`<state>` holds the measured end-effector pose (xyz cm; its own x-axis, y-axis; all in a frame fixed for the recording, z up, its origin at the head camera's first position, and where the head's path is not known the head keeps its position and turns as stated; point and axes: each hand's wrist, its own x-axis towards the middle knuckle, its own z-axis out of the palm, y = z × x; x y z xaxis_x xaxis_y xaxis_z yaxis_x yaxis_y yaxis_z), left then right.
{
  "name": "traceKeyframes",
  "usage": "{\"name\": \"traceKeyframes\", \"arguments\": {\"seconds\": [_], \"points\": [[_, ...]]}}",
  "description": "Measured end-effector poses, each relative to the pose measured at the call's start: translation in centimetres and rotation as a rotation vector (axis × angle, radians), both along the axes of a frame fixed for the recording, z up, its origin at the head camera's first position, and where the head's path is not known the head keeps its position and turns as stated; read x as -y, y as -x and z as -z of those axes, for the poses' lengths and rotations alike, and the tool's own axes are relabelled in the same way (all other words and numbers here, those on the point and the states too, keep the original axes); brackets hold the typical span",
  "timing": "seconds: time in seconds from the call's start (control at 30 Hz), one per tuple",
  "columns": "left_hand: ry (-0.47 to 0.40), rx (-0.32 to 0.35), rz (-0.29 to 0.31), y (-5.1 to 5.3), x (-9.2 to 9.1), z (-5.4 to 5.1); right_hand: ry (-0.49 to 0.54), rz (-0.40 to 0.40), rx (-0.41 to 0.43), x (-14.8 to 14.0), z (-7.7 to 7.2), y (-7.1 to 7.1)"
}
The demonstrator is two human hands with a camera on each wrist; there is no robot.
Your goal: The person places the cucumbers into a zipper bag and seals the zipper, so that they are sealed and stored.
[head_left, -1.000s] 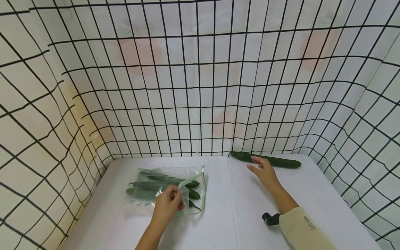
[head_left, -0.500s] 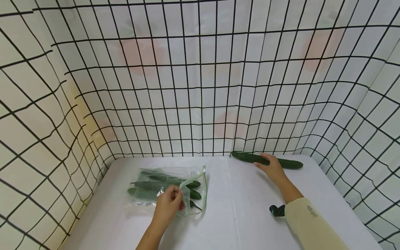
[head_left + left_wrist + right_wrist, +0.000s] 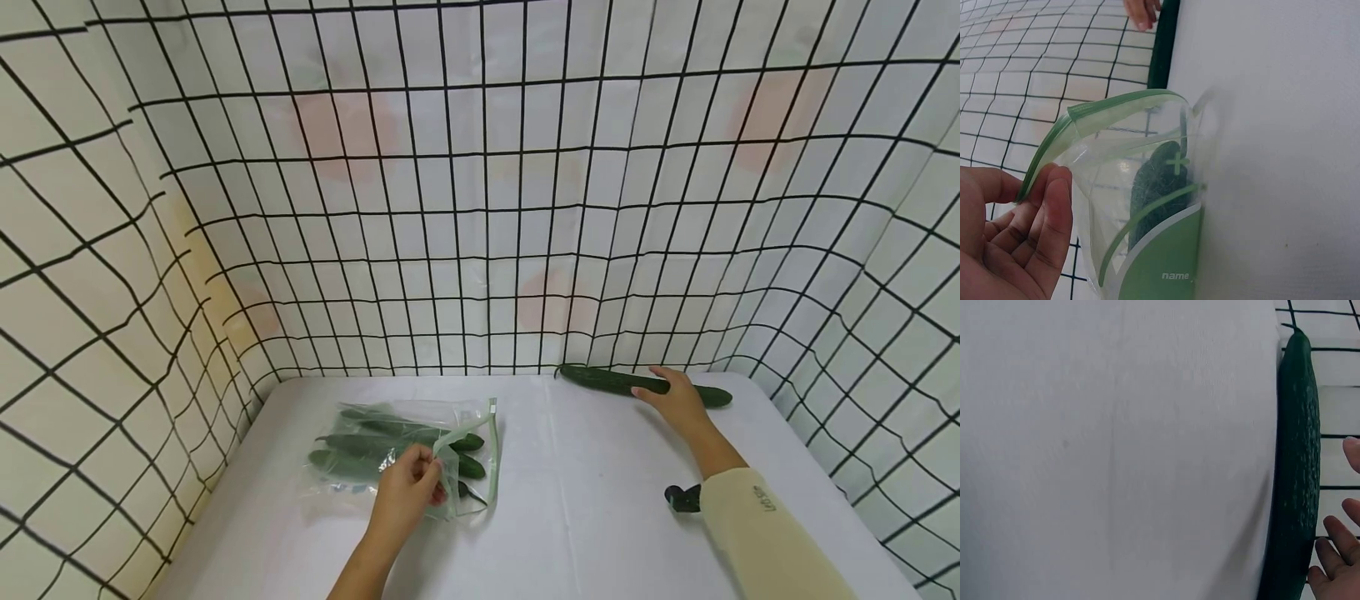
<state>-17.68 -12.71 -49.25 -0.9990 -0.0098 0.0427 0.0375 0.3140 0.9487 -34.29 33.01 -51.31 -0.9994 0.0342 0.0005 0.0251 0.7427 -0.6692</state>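
My left hand (image 3: 405,487) pinches the green zip edge of a clear zip bag (image 3: 491,467); the left wrist view shows this edge lifted between thumb and fingers. Several cucumbers (image 3: 471,467) lie side by side inside the bag, their ends towards its mouth on the right. Another long dark-green cucumber (image 3: 600,379) lies alone at the table's back right. Over its right half is my right hand (image 3: 678,404), thumb on the near side and fingers spread across it. In the right wrist view these fingers (image 3: 1338,550) look loosely apart beside the cucumber, not closed round it.
A white cloth covers the table (image 3: 555,517). Black wire mesh (image 3: 487,208) stands along the back and both sides, close behind the lone cucumber. A small black device (image 3: 682,499) sits at my right sleeve (image 3: 765,533).
My right hand has moved right along the lone cucumber, from its near side to over its right half. The left hand keeps its pinch on the bag's edge.
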Motion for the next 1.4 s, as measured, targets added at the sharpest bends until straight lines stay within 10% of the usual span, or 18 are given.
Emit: {"name": "traceKeyframes", "arguments": {"seconds": [0.37, 0.77, 1.4], "points": [[-0.008, -0.002, 0.002, 0.1, 0.0, 0.2, -0.049, 0.021, 0.059, -3.0, 0.2, -0.1], [0.0, 0.003, -0.003, 0.1, 0.1, 0.2, -0.243, 0.02, -0.085, -3.3, 0.4, -1.3], [0.017, 0.004, -0.007, 0.0, 0.2, 0.0, -0.208, -0.003, 0.01, -6.1, 2.2, -2.6]]}}
